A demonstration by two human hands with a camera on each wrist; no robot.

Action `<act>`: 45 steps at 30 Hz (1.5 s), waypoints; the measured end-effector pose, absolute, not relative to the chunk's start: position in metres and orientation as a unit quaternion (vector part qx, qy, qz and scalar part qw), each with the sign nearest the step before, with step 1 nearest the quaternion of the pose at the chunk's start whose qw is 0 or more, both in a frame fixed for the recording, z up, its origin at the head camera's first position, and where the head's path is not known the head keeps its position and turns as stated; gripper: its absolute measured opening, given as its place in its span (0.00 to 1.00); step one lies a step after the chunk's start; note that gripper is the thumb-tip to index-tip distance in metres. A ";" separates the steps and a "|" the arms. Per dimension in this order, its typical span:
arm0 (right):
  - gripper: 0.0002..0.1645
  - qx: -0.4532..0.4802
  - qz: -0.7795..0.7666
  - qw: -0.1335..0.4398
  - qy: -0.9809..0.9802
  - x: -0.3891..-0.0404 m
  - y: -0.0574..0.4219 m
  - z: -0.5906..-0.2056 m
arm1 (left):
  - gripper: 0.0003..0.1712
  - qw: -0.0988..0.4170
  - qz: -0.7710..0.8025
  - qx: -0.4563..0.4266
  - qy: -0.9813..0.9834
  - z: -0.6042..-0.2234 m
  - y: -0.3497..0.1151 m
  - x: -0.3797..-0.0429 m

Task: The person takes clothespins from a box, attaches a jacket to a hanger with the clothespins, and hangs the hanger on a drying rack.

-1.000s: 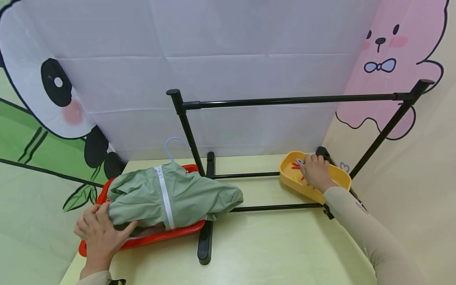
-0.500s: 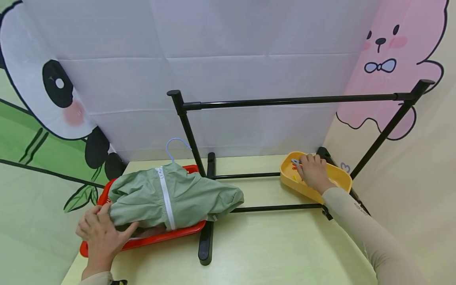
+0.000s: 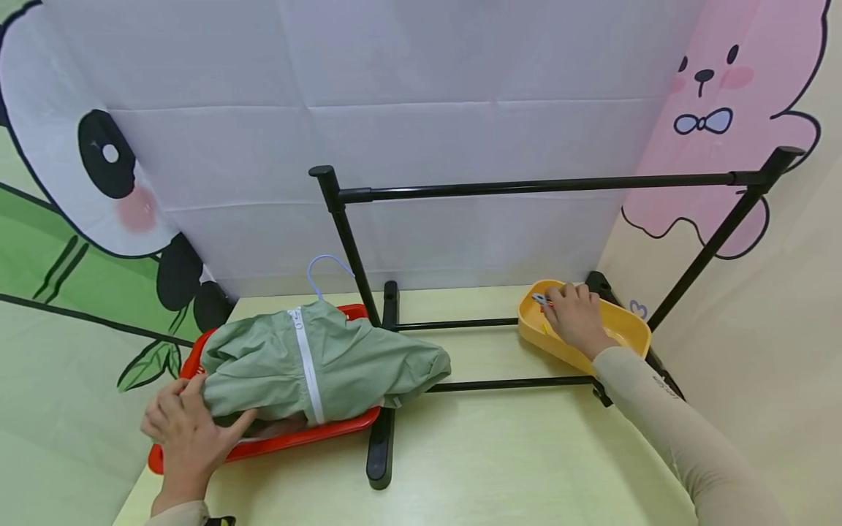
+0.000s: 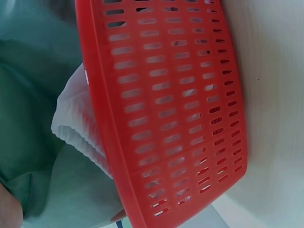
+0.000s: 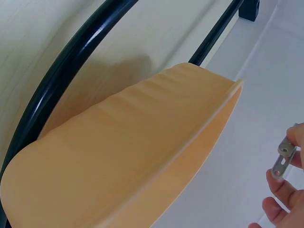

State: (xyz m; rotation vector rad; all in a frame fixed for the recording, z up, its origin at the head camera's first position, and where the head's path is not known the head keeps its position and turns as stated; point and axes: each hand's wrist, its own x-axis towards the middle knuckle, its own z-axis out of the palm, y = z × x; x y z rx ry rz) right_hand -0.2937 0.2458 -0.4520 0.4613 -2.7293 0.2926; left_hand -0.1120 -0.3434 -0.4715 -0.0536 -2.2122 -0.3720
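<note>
The right arm reaches forward and inward from the lower right, its beige sleeve (image 3: 677,424) slanting up to the wrist, and the right hand (image 3: 574,315) is set back-up over the yellow tray (image 3: 631,332). The hand's grip is narrow: thumb and finger pinch a small grey clip (image 5: 284,151), which the head view shows over the tray's left end and the right wrist view shows clear of the rim. The tray sits at the right end of the black rack (image 3: 526,187). The left arm comes up from the lower left; the left hand (image 3: 191,435) lies back-up at the near left corner of the red basket (image 3: 316,432), its fingers pointing away and its thumb spread wide toward the right, beside the green garment (image 3: 263,365). How firmly it holds the basket, one cannot tell. The garment lies across the basket, its right end extending past the rim, with a blue hanger hook (image 3: 327,256) rising from its far side.
</note>
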 end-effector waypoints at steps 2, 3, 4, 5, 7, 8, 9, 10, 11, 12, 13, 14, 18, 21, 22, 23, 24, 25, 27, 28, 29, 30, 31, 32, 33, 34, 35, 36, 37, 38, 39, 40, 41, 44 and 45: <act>0.13 0.164 0.104 0.180 -0.964 -0.293 0.244 -0.451 | 0.57 0.435 -0.151 -0.022 -0.887 -0.471 -0.343 -0.112; 0.13 0.165 0.104 0.181 -0.964 -0.293 0.244 -0.451 | 0.57 0.434 -0.153 -0.021 -0.888 -0.471 -0.343 -0.113; 0.13 0.165 0.105 0.182 -0.964 -0.293 0.243 -0.450 | 0.57 0.432 -0.154 -0.020 -0.889 -0.471 -0.343 -0.113; 0.14 0.166 0.104 0.183 -0.963 -0.293 0.242 -0.450 | 0.57 0.429 -0.154 -0.019 -0.890 -0.471 -0.343 -0.113; 0.14 0.168 0.105 0.184 -0.963 -0.292 0.240 -0.449 | 0.57 0.426 -0.154 -0.019 -0.891 -0.471 -0.344 -0.113; 0.14 0.169 0.105 0.186 -0.962 -0.292 0.239 -0.449 | 0.57 0.425 -0.153 -0.019 -0.892 -0.471 -0.344 -0.113; 0.14 0.172 0.105 0.188 -0.961 -0.292 0.237 -0.448 | 0.58 0.423 -0.152 -0.019 -0.893 -0.471 -0.344 -0.113; 0.14 0.176 0.105 0.190 -0.960 -0.292 0.236 -0.448 | 0.58 0.423 -0.151 -0.020 -0.893 -0.471 -0.344 -0.113; 0.14 0.179 0.104 0.191 -0.960 -0.292 0.235 -0.448 | 0.58 0.422 -0.150 -0.020 -0.894 -0.471 -0.344 -0.113; 0.14 0.182 0.104 0.193 -0.958 -0.291 0.233 -0.448 | 0.58 0.421 -0.150 -0.020 -0.894 -0.471 -0.344 -0.113; 0.14 0.185 0.104 0.194 -0.958 -0.291 0.232 -0.448 | 0.58 0.422 -0.151 -0.020 -0.894 -0.471 -0.344 -0.113; 0.14 0.188 0.103 0.196 -0.957 -0.291 0.231 -0.448 | 0.57 0.422 -0.151 -0.020 -0.894 -0.471 -0.344 -0.113; 0.14 0.193 0.104 0.196 -0.956 -0.290 0.228 -0.448 | 0.57 0.427 -0.152 -0.018 -0.891 -0.470 -0.342 -0.113; 0.14 0.198 0.101 0.198 -0.955 -0.289 0.225 -0.447 | 0.57 0.430 -0.151 -0.017 -0.890 -0.470 -0.341 -0.114; 0.14 0.200 0.099 0.199 -0.954 -0.289 0.225 -0.447 | 0.57 0.431 -0.152 -0.017 -0.890 -0.470 -0.341 -0.114; 0.14 0.203 0.096 0.200 -0.954 -0.288 0.224 -0.447 | 0.57 0.430 -0.152 -0.018 -0.890 -0.470 -0.341 -0.114; 0.14 0.206 0.093 0.202 -0.953 -0.288 0.223 -0.447 | 0.57 0.430 -0.152 -0.017 -0.890 -0.470 -0.341 -0.114; 0.14 0.209 0.091 0.205 -0.952 -0.288 0.222 -0.447 | 0.57 0.429 -0.153 -0.017 -0.890 -0.470 -0.341 -0.114; 0.15 0.215 0.089 0.208 -0.950 -0.287 0.220 -0.447 | 0.57 0.427 -0.152 -0.016 -0.891 -0.470 -0.341 -0.114; 0.15 0.218 0.089 0.209 -0.949 -0.287 0.220 -0.447 | 0.58 0.426 -0.152 -0.016 -0.892 -0.470 -0.341 -0.114; 0.15 0.221 0.091 0.211 -0.948 -0.286 0.219 -0.447 | 0.58 0.426 -0.151 -0.016 -0.892 -0.470 -0.341 -0.114; 0.14 0.224 0.092 0.212 -0.947 -0.286 0.218 -0.447 | 0.58 0.426 -0.151 -0.017 -0.892 -0.470 -0.341 -0.115; 0.14 0.226 0.093 0.212 -0.946 -0.285 0.217 -0.446 | 0.58 0.426 -0.150 -0.017 -0.892 -0.470 -0.341 -0.115; 0.14 0.229 0.092 0.212 -0.946 -0.285 0.216 -0.446 | 0.58 0.427 -0.150 -0.018 -0.892 -0.471 -0.341 -0.115; 0.14 0.231 0.093 0.211 -0.945 -0.285 0.215 -0.446 | 0.58 0.427 -0.149 -0.018 -0.892 -0.471 -0.341 -0.115; 0.14 0.233 0.090 0.211 -0.945 -0.285 0.214 -0.446 | 0.58 0.427 -0.149 -0.018 -0.892 -0.471 -0.341 -0.115; 0.14 0.235 0.089 0.211 -0.945 -0.284 0.213 -0.446 | 0.58 0.428 -0.149 -0.018 -0.891 -0.471 -0.341 -0.115; 0.14 0.237 0.087 0.212 -0.944 -0.284 0.212 -0.446 | 0.58 0.427 -0.149 -0.017 -0.892 -0.471 -0.341 -0.115; 0.13 0.239 0.087 0.212 -0.943 -0.284 0.211 -0.446 | 0.58 0.427 -0.149 -0.017 -0.892 -0.471 -0.340 -0.115; 0.13 0.242 0.086 0.214 -0.942 -0.284 0.210 -0.445 | 0.58 0.426 -0.149 -0.016 -0.892 -0.471 -0.341 -0.115; 0.13 0.246 0.084 0.216 -0.941 -0.283 0.209 -0.445 | 0.58 0.422 -0.151 -0.015 -0.894 -0.471 -0.341 -0.115; 0.13 0.249 0.085 0.218 -0.940 -0.283 0.207 -0.444 | 0.59 0.417 -0.152 -0.013 -0.896 -0.471 -0.341 -0.115; 0.13 0.252 0.087 0.218 -0.939 -0.282 0.206 -0.443 | 0.59 0.412 -0.154 -0.011 -0.898 -0.471 -0.341 -0.114; 0.13 0.258 0.086 0.215 -0.938 -0.280 0.203 -0.441 | 0.60 0.395 -0.157 -0.004 -0.905 -0.470 -0.340 -0.114; 0.13 0.259 0.087 0.212 -0.938 -0.280 0.202 -0.440 | 0.60 0.390 -0.159 -0.002 -0.907 -0.469 -0.340 -0.114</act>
